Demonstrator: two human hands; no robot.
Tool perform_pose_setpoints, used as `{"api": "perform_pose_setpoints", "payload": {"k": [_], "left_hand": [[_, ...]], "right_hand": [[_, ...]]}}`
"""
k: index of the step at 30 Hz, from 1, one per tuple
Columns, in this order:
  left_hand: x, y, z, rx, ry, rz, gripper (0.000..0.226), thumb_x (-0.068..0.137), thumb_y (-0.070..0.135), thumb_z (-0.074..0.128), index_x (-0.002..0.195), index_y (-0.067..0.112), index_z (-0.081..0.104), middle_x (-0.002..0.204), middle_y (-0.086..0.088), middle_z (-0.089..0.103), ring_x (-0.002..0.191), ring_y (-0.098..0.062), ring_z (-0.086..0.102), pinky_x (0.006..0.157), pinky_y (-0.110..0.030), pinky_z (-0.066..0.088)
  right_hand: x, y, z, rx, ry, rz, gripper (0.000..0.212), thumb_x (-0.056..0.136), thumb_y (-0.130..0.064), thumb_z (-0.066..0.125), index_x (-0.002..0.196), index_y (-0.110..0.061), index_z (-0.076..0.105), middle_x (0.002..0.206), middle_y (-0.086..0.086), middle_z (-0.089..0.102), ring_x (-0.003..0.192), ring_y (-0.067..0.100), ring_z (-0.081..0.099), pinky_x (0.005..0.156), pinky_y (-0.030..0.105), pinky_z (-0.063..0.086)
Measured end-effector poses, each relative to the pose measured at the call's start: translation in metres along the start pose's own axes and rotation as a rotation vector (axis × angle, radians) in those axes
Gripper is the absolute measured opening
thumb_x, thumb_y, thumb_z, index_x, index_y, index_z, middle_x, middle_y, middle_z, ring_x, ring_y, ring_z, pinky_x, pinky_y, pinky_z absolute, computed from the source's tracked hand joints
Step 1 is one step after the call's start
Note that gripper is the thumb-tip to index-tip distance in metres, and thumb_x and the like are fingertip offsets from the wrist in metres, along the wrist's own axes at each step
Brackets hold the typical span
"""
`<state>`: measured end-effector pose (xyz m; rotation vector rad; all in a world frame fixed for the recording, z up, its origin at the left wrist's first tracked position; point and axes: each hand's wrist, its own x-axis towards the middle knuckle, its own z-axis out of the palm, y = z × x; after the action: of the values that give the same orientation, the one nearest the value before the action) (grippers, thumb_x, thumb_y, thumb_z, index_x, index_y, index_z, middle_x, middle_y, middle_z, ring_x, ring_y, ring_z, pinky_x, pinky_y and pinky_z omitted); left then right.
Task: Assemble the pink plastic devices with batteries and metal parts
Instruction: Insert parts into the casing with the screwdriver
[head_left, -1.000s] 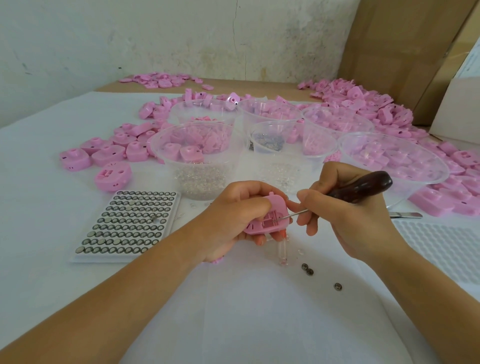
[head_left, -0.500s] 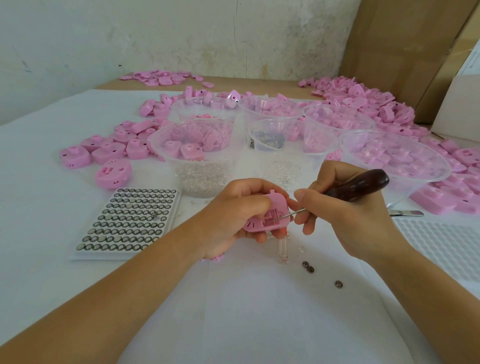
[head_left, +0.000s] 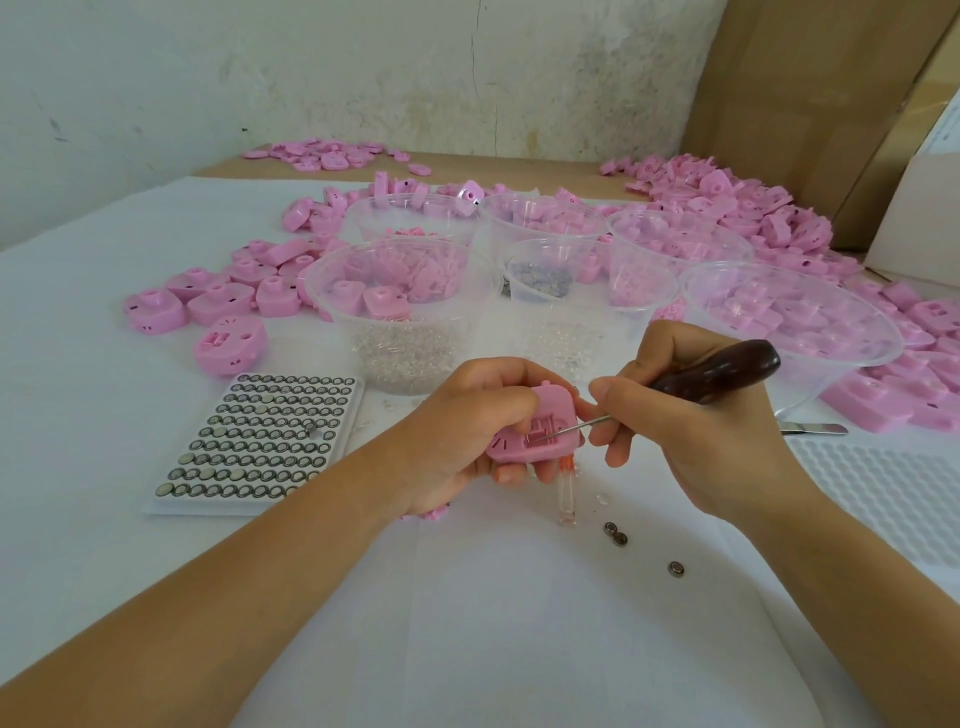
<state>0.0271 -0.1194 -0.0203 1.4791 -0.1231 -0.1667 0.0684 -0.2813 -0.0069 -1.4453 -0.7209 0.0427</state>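
Centrally, a left hand (head_left: 467, 421) holds one pink device (head_left: 535, 431) over a white desk (head_left: 493, 623) while a right hand (head_left: 701, 431) probes it.
Left fingers curl around the device at mid-frame, its open side up. Just to its right, the right fingers are wrapped around a dark-handled pick (head_left: 717, 374). The pick slants from upper right down to the left, its tip inside the device's cavity. Counted: three loose button batteries (head_left: 675, 568) at lower right, one battery tray (head_left: 260, 441) at left, six clear bowls (head_left: 337, 317) behind.

Both forearms stretch from the lower corners; left hand (head_left: 467, 421) grips the pink device (head_left: 543, 415), right hand (head_left: 696, 421) holds the pointed tool (head_left: 727, 371).
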Motion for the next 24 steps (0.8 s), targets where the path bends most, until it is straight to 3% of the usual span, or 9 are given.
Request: {"api": "perform_pose_setpoints", "payload": {"k": [5, 11, 15, 17, 20, 24], "left_hand": [[0.0, -0.002, -0.001, 0.067, 0.005, 0.005, 0.033, 0.083, -0.012, 0.033, 0.086, 0.009, 0.058, 0.058, -0.005, 0.066, 0.045, -0.016, 0.058, 0.033, -0.015, 0.031], [-0.001, -0.001, -0.001, 0.079, 0.003, -0.006, 0.032, 0.085, -0.012, 0.034, 0.083, 0.009, 0.059, 0.056, -0.005, 0.065, 0.04, -0.015, 0.052, 0.032, -0.013, 0.029], [-0.001, -0.002, -0.001, 0.088, 0.01, -0.015, 0.032, 0.085, -0.011, 0.034, 0.084, 0.009, 0.059, 0.056, -0.006, 0.065, 0.039, -0.016, 0.051, 0.032, -0.013, 0.028], [-0.001, -0.001, 0.0, 0.069, 0.016, -0.026, 0.026, 0.083, -0.009, 0.038, 0.086, 0.008, 0.058, 0.057, -0.008, 0.065, 0.041, -0.017, 0.053, 0.032, -0.014, 0.029], [-0.004, 0.0, 0.001, 0.022, -0.031, -0.041, 0.027, 0.068, 0.004, 0.053, 0.095, 0.008, 0.054, 0.07, -0.01, 0.067, 0.051, -0.019, 0.061, 0.037, -0.019, 0.039], [-0.01, 0.001, 0.002, 0.109, -0.053, -0.044, 0.052, 0.063, -0.006, 0.072, 0.102, 0.015, 0.045, 0.099, -0.011, 0.058, 0.068, -0.013, 0.065, 0.051, -0.02, 0.049]], "right_hand": [[-0.002, -0.001, 0.002, -0.04, -0.01, -0.005, 0.025, 0.068, 0.003, 0.062, 0.051, -0.005, 0.046, 0.048, 0.011, 0.061, 0.039, 0.025, 0.058, 0.041, 0.024, 0.047], [-0.005, -0.001, 0.002, -0.115, -0.042, -0.044, 0.029, 0.073, 0.015, 0.063, 0.054, 0.002, 0.046, 0.052, 0.021, 0.059, 0.038, 0.022, 0.056, 0.041, 0.023, 0.046], [-0.005, -0.003, 0.002, -0.163, -0.052, -0.062, 0.025, 0.07, 0.0, 0.065, 0.054, -0.004, 0.047, 0.053, 0.02, 0.059, 0.037, 0.017, 0.056, 0.041, 0.02, 0.045], [-0.004, -0.004, 0.001, -0.187, -0.074, -0.056, 0.025, 0.072, 0.004, 0.067, 0.057, 0.001, 0.048, 0.053, 0.02, 0.058, 0.038, 0.014, 0.056, 0.041, 0.02, 0.045], [-0.001, -0.009, -0.005, -0.144, -0.094, 0.007, 0.028, 0.075, 0.006, 0.068, 0.058, 0.002, 0.046, 0.049, 0.015, 0.058, 0.039, 0.017, 0.055, 0.042, 0.022, 0.044], [0.012, -0.036, -0.026, -0.105, -0.172, 0.146, 0.022, 0.067, -0.018, 0.078, 0.062, -0.005, 0.06, 0.057, 0.011, 0.064, 0.051, 0.025, 0.059, 0.051, 0.025, 0.051]]}}
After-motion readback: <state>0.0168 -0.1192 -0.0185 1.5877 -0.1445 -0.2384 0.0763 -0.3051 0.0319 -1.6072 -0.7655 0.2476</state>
